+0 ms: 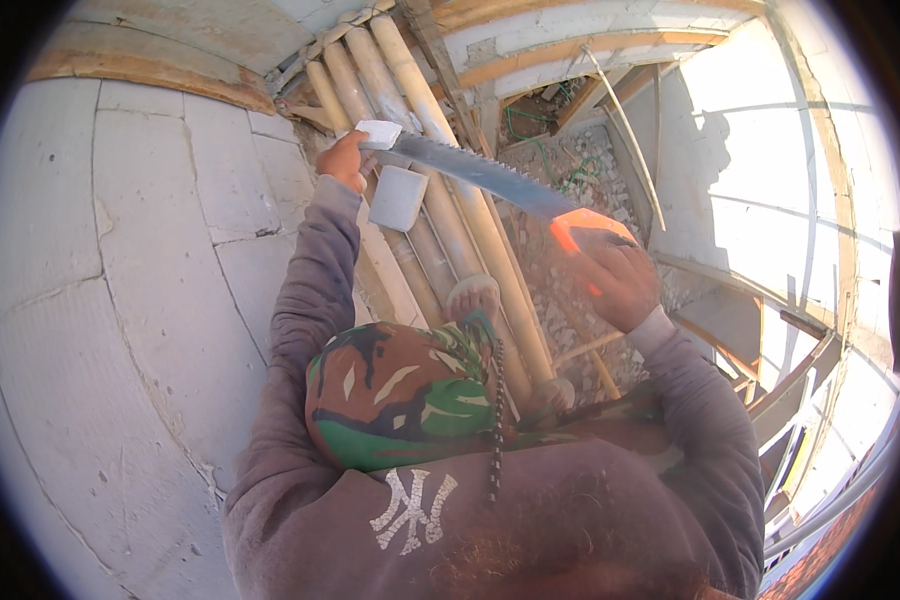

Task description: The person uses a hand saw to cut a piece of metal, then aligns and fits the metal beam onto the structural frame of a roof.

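Note:
A hand saw with an orange handle (582,226) is gripped in my right hand (615,278), which is closed around it and slightly blurred. Its long grey blade (480,172) reaches across to the left, toothed edge facing away from me. My left hand (344,162) is closed on a small white block (379,134), and the blade's far end comes up to this piece; whether it cuts into it I cannot tell. Just below, a second white block (398,198) rests on or against the bamboo poles (440,190).
Several bamboo poles run between far wall and my feet (473,297). A pale block wall (150,290) rises at the left. Rubble (580,160) and a green cord (578,176) lie below at the right. A thin stick (630,140) leans beside a sunlit wall (760,160).

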Available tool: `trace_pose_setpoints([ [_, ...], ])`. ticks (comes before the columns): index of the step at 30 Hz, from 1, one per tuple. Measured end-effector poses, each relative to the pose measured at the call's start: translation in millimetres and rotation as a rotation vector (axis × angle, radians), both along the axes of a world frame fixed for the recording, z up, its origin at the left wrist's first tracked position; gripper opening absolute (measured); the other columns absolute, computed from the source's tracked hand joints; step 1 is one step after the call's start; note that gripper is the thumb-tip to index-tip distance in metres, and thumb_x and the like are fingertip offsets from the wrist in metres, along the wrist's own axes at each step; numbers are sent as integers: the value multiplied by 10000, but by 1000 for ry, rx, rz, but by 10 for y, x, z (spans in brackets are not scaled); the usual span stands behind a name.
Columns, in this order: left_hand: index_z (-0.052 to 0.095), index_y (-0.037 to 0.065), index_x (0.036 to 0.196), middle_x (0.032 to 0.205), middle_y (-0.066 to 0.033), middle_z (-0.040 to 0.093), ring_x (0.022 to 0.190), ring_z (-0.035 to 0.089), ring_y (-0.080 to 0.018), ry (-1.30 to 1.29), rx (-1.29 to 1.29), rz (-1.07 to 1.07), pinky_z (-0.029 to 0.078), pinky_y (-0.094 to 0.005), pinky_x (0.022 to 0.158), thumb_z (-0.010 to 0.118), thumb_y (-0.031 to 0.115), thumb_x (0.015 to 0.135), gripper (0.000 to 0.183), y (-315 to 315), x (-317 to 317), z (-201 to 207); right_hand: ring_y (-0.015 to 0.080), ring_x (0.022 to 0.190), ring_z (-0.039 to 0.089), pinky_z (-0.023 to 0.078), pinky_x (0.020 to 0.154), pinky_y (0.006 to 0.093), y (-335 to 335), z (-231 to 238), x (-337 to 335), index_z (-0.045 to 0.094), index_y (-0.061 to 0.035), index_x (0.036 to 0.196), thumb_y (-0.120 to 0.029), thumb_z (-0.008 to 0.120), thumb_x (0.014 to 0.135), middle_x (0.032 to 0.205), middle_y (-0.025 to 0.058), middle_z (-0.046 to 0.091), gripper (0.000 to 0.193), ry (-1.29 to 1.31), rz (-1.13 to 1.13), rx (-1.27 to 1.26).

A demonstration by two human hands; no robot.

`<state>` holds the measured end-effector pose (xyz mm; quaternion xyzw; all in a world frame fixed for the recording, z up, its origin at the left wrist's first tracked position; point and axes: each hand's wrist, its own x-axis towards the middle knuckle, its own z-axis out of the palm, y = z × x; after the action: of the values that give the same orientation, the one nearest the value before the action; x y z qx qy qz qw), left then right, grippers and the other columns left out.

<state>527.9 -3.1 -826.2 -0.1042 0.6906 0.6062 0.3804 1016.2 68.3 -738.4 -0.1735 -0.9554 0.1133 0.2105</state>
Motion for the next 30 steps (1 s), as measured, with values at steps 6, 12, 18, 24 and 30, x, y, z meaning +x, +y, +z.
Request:
trace_pose_setpoints([
  [6,632,-46,1282,1228,-169,676,1090,676,-315,-85,187,24,617,-465,942,701,40,937,362,-132,-263,-154,265,846,648,521,767,401,157,230,185,752,-213,1294,-37,766,754,940,17,647,568,-13,-100,-18],
  [12,603,-35,1311,1269,-159,665,1143,679,-306,-114,266,-96,639,-429,962,673,-7,956,363,71,-263,-439,252,1127,719,551,990,368,62,160,217,690,-4,1355,-39,738,945,1268,131,744,414,261,-400,-512],
  [18,630,-37,1294,1231,-127,699,963,721,-266,66,-49,-318,642,-374,863,710,10,954,353,485,-231,-520,167,1194,677,523,1031,315,-386,199,-375,666,32,1378,-125,719,1021,1307,122,731,393,407,-610,-1238],
  [24,543,-42,1419,1108,-128,734,920,736,-237,247,8,-255,607,-368,727,784,21,883,591,575,-223,-750,163,1194,677,517,1055,328,-671,192,-719,644,40,1397,-149,705,1031,1319,134,725,417,347,-571,-1264],
  [30,472,-31,1479,1234,-241,717,1117,723,-350,685,-196,-564,587,-411,941,865,107,804,793,449,-478,-842,198,1238,678,525,1055,350,-846,33,-816,648,11,1408,-217,721,1019,1354,137,721,457,278,-524,-1176],
])
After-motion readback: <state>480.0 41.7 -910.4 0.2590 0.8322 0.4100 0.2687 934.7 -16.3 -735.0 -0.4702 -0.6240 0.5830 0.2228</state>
